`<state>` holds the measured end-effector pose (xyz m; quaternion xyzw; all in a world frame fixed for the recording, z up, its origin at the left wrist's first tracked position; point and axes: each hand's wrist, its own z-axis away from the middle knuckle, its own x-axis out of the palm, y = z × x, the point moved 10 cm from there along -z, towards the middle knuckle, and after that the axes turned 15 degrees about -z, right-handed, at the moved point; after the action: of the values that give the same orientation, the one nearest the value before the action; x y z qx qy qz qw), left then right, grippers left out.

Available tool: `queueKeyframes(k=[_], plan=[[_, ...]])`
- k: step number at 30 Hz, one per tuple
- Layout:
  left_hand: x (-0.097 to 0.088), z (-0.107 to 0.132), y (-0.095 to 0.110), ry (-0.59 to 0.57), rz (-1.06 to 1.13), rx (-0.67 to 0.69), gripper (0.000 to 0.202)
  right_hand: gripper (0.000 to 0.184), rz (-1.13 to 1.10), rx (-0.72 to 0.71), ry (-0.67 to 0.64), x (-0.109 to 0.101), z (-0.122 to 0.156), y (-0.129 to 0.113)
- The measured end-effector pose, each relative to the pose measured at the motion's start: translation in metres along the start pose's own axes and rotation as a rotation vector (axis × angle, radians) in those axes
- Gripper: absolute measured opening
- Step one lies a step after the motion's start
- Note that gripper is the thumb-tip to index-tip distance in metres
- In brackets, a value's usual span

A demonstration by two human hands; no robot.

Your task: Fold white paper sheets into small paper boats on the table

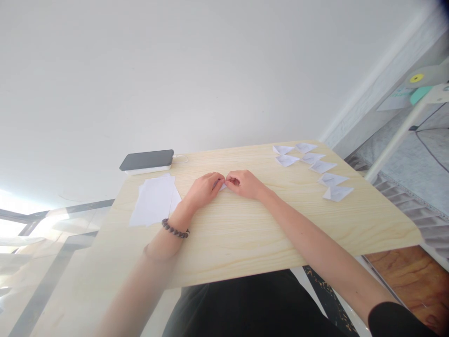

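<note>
Black clothing (245, 304), lower edge. Left hand (203, 189), with bead bracelet (174, 229), and right hand (245, 183): fingertips meeting, both pinched on one small paper piece (222, 186), mid-table (245, 234). Blank sheets (154, 201) left; folded pieces (315, 168) far right. Handling note: crease probably sharper with edges matched and pressed flat on the wood.

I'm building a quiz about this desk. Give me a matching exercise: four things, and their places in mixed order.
Things: 1 phone; 2 paper stack; 3 folded pieces; 4 small piece.
Places: A pinched between left hand and right hand; B far right of table; C far left corner; D just left of the left hand.
Pairs: 1-C; 2-D; 3-B; 4-A.
</note>
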<state>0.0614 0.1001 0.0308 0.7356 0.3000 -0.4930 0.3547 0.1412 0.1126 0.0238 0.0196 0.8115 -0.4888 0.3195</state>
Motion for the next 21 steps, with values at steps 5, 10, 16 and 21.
queueKeyframes(k=[5,10,16,21], plan=[[0.0009,-0.0002,0.0004,-0.002,-0.006,0.012,0.028,0.011,0.033,0.001,-0.013,0.0018,-0.0002,0.0020],[0.0003,-0.0003,0.0010,0.002,-0.005,0.018,0.027,0.011,0.026,0.000,-0.017,0.0023,-0.0006,0.0030],[0.0007,-0.0004,0.0005,-0.004,-0.002,0.009,0.027,0.011,-0.010,0.018,-0.007,0.0018,-0.0003,0.0042],[0.0019,-0.0001,-0.0017,0.000,-0.020,0.002,0.025,0.012,-0.028,0.019,-0.008,0.0010,0.0003,0.0023]])
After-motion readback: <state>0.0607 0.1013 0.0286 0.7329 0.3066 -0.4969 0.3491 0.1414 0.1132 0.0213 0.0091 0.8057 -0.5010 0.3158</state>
